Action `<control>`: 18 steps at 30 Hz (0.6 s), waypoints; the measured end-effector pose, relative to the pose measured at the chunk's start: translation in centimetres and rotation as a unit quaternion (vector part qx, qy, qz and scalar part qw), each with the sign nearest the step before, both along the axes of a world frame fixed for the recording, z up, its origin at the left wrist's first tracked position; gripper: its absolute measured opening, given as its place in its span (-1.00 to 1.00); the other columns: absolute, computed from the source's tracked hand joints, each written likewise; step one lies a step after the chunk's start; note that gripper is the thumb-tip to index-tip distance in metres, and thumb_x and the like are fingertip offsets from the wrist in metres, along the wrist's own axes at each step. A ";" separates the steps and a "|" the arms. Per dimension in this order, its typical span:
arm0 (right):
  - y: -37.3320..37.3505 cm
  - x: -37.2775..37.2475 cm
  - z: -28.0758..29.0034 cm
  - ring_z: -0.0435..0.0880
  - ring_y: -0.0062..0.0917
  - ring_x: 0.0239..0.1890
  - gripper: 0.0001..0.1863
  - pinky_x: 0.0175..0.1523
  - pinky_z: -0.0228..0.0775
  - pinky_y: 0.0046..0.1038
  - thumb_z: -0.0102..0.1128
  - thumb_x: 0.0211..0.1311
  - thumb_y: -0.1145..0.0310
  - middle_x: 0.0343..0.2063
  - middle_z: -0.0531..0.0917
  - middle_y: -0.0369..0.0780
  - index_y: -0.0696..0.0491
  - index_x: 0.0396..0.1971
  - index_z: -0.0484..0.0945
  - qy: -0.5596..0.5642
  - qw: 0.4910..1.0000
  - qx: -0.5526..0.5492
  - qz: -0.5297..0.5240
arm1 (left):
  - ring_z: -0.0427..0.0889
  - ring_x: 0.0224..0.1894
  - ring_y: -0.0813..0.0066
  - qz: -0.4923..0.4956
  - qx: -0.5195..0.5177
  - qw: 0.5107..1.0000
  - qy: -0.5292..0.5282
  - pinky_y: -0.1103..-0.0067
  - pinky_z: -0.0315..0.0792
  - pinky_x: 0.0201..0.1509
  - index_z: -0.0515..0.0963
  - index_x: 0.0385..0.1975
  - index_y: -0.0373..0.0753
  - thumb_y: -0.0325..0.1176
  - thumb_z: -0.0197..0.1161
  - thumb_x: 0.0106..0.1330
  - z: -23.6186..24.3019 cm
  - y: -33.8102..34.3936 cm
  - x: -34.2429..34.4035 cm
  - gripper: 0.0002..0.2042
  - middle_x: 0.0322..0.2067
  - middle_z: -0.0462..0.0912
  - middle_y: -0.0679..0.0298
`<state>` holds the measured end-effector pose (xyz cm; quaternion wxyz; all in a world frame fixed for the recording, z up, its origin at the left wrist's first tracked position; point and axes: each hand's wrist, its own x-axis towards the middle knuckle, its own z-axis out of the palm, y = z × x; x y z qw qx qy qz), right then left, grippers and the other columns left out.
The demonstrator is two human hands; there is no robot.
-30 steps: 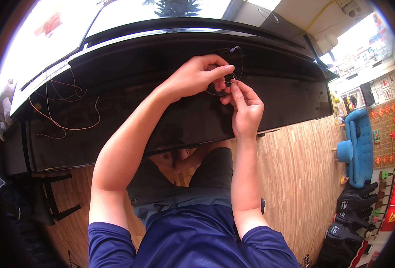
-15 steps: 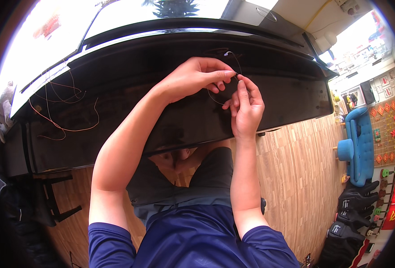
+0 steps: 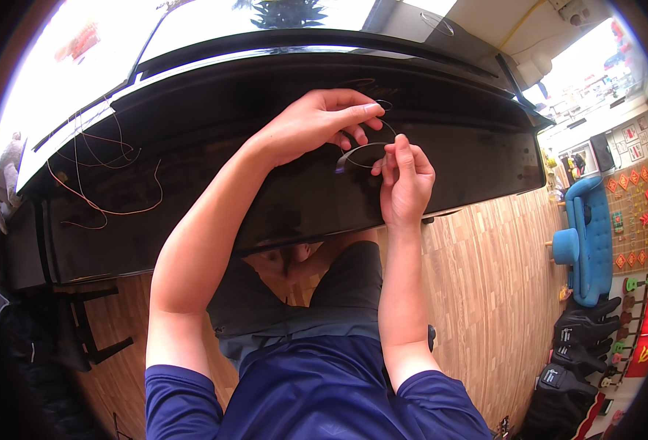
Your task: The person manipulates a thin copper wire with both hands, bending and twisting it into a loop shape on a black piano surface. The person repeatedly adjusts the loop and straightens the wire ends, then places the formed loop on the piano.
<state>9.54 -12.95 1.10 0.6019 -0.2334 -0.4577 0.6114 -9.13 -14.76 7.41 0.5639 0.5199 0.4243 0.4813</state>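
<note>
A thin wire [image 3: 389, 126] curves in loops between my hands, with a small purplish end hanging below my left fingers. My left hand [image 3: 327, 125] pinches the wire with thumb and index finger, the other fingers curled loosely beneath. Lower and to the right, my right hand [image 3: 406, 180] grips it between thumb and bent fingers. Both are over the glossy black piano [image 3: 485, 154]. Several loose copper-coloured and pale strings [image 3: 111, 212] lie tangled on its left side.
A grey, lumpy object [image 3: 5, 180] sits at the piano's left end. A black stand [image 3: 93, 323] is below left. On the right are wooden flooring [image 3: 478, 279], a blue sofa [image 3: 591, 235], black padded cases [image 3: 573, 345] and wall decorations [image 3: 628, 220].
My hands have moved slightly apart, the left upward and the right a little downward. The wire's small end has swung from above my hands to below my left fingers.
</note>
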 end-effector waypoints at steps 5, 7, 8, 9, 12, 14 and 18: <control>-0.3 -0.9 0.4 0.45 -0.76 -0.61 -0.88 -0.48 0.34 -0.68 0.36 0.23 0.52 -0.58 0.55 -0.37 0.13 -0.32 0.56 -0.020 0.998 0.013 -0.062 | 0.53 -0.38 0.70 -0.004 0.006 1.000 -0.005 0.72 0.45 -0.30 0.56 -0.02 -0.33 -0.11 0.25 0.40 0.1 0.0 0.1 -0.61 -0.25 0.64 0.29; -0.4 -1.1 0.7 0.47 -0.75 -0.61 -0.85 -0.48 0.34 -0.69 0.35 0.23 0.54 -0.59 0.55 -0.36 0.12 -0.29 0.52 -0.022 0.997 0.019 -0.077 | 0.52 -0.40 0.71 -0.006 0.011 1.000 0.011 0.72 0.43 -0.32 0.56 -0.03 -0.32 -0.11 0.27 0.39 0.3 -0.1 0.1 -0.62 -0.28 0.63 0.31; -0.5 -1.2 0.8 0.48 -0.75 -0.61 -0.84 -0.48 0.34 -0.69 0.34 0.24 0.54 -0.59 0.55 -0.36 0.12 -0.28 0.51 -0.020 0.996 0.016 -0.084 | 0.51 -0.41 0.71 -0.007 0.014 1.000 0.020 0.72 0.42 -0.33 0.56 -0.03 -0.31 -0.12 0.28 0.38 0.3 -0.2 0.1 -0.62 -0.30 0.62 0.32; -0.6 -1.2 0.9 0.49 -0.74 -0.61 -0.84 -0.48 0.34 -0.69 0.33 0.24 0.54 -0.59 0.55 -0.36 0.12 -0.27 0.49 -0.017 0.996 0.012 -0.090 | 0.52 -0.42 0.71 -0.010 0.020 0.999 0.024 0.72 0.41 -0.33 0.57 -0.03 -0.31 -0.12 0.29 0.37 0.3 -0.2 0.1 -0.63 -0.31 0.63 0.32; -0.8 -1.5 1.0 0.48 -0.74 -0.61 -0.86 -0.48 0.35 -0.68 0.29 0.27 0.54 -0.59 0.55 -0.36 0.14 -0.23 0.51 -0.050 0.992 0.005 -0.115 | 0.55 -0.42 0.69 -0.015 0.031 0.999 0.042 0.72 0.41 -0.34 0.58 -0.05 -0.28 -0.13 0.30 0.36 0.3 -0.2 0.0 -0.64 -0.32 0.65 0.33; -0.9 -1.4 1.2 0.47 -0.74 -0.62 -0.87 -0.49 0.36 -0.68 0.24 0.32 0.50 -0.60 0.55 -0.35 0.16 -0.20 0.52 -0.087 0.990 -0.001 -0.113 | 0.60 -0.39 0.67 -0.015 0.033 0.998 0.055 0.71 0.42 -0.33 0.59 -0.06 -0.27 -0.13 0.31 0.35 0.5 -0.3 -0.1 -0.66 -0.30 0.67 0.32; -0.6 -0.5 0.7 0.42 -0.75 -0.66 -0.80 -0.50 0.39 -0.64 0.13 0.43 0.38 -0.60 0.54 -0.33 0.19 -0.11 0.52 -0.070 0.997 0.022 -0.032 | 0.67 -0.32 0.63 0.000 0.044 0.997 0.066 0.70 0.45 -0.30 0.60 -0.07 -0.27 -0.11 0.30 0.35 0.3 -0.2 0.0 -0.65 -0.24 0.70 0.28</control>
